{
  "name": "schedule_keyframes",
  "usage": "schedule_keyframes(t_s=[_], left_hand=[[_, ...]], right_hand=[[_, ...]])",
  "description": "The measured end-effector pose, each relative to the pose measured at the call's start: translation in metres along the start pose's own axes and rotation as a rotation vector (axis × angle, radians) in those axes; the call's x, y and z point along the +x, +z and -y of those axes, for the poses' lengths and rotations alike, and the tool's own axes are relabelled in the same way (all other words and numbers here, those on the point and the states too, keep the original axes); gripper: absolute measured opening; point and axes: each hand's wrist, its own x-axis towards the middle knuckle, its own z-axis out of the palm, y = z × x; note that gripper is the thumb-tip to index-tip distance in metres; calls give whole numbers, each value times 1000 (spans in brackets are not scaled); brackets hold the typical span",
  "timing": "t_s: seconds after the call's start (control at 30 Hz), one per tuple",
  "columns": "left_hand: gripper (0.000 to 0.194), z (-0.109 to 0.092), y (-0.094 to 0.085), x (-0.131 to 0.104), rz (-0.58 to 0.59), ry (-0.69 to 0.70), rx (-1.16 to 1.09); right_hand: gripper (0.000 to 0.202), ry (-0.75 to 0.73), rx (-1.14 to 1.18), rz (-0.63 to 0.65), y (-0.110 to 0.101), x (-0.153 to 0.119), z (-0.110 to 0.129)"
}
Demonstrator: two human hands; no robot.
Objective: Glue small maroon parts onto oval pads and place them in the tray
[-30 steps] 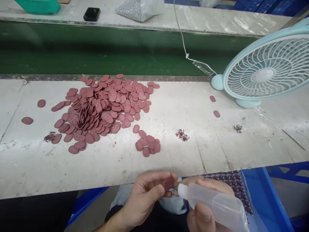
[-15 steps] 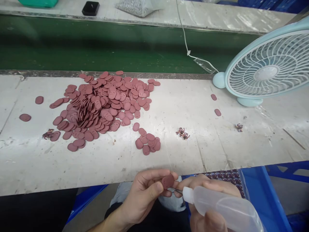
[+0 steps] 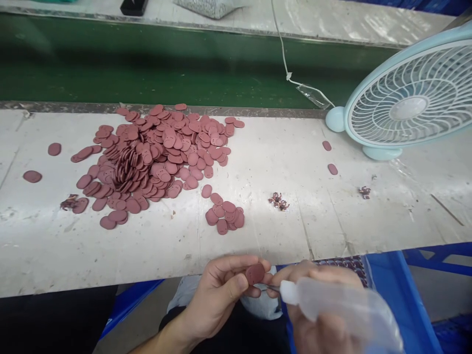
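My left hand [image 3: 217, 295] pinches one reddish-brown oval disc [image 3: 255, 274] between thumb and fingers, just past the table's front edge. A translucent squeeze bottle [image 3: 332, 300] with a white cap is in my right hand [image 3: 313, 275], lying nearly sideways and smeared by motion. From near the cap, a thin dark metal tip [image 3: 268, 286] reaches to the lower edge of the disc. Whether this tip belongs to the bottle or is a separate tool, I cannot tell. Beyond my hands lies a small cluster of like discs [image 3: 224, 214], some with tiny holes.
A large heap of discs [image 3: 155, 152] covers the left of the white table [image 3: 258, 162]. Small brown tangled bits [image 3: 278, 201] lie to its right. A light blue fan [image 3: 405, 105] stands at the right, its cord running back. A blue crate [image 3: 398, 290] sits below the edge.
The bottle has shifted slightly and blurred with my right hand's motion. My left hand still holds the disc at nearly the same place. The whole view has tilted down a little.
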Motion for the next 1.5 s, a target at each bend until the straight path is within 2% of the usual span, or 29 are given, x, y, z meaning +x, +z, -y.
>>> schedule_keyframes(t_s=[0.07, 0.1, 0.23, 0.27, 0.33, 0.4, 0.47, 0.5, 0.53, 0.6, 0.67, 0.77, 0.87, 0.93, 1.03, 1.1, 1.2, 1.27, 1.33, 1.5], left_hand=[[23, 0, -1, -1, -5, 5, 6], [22, 0, -1, -2, -11, 6, 5], [22, -3, -3, -3, -47, 6, -6], [22, -4, -5, -4, -58, 8, -6], [23, -6, -8, -5, -81, 14, -4], [24, -9, -11, -6, -120, 16, -1], [24, -12, -14, -7, -162, 9, 3], [24, -13, -16, -8, -180, 5, 5], [25, -14, -17, -8, -192, 4, 7], [25, -17, -17, -8, -207, 4, 12], [25, -18, -16, -7, -220, 3, 11], [26, -20, -14, -6, -216, 0, 6], [26, -20, -15, -7, -207, 3, 3], [26, -19, -16, -8, -198, 7, 1], [24, -15, -18, -8, -178, 27, 7], [23, -12, -19, -7, -151, 65, 46], [23, -7, -19, -5, -97, 145, 159], [24, -5, -19, -5, -69, 199, 217], [25, -5, -18, -6, -53, 229, 247], [26, -8, -12, -8, -12, 221, 244]], right_hand=[[25, -22, 21, 61, -3, 18, 16], [27, 21, 106, 90, -9, 31, 23], [33, 361, 818, 161, -52, 96, 33], [30, 442, 943, 198, -64, 111, 33], [23, 507, 999, 256, -82, 132, 33], [20, 487, 944, 295, -88, 137, 34], [32, 424, 914, 313, -81, 125, 34], [37, 325, 754, 297, -74, 116, 33], [37, 181, 481, 263, -66, 106, 31], [29, -148, -242, 155, -50, 92, 26], [20, -355, -808, 70, -37, 90, 20], [30, -394, -1083, 78, -30, 108, 14], [18, -390, -1281, 122, -33, 122, 17], [16, -382, -1350, 134, -34, 119, 23], [19, -342, -1338, 122, -31, 95, 30], [19, -198, -1141, 146, -25, 71, 32], [11, 27, -739, 260, -11, 38, 27], [9, 23, -635, 312, -1, 24, 20], [12, -40, -635, 320, 7, 18, 14], [13, -75, -684, 311, 16, 20, 8]])
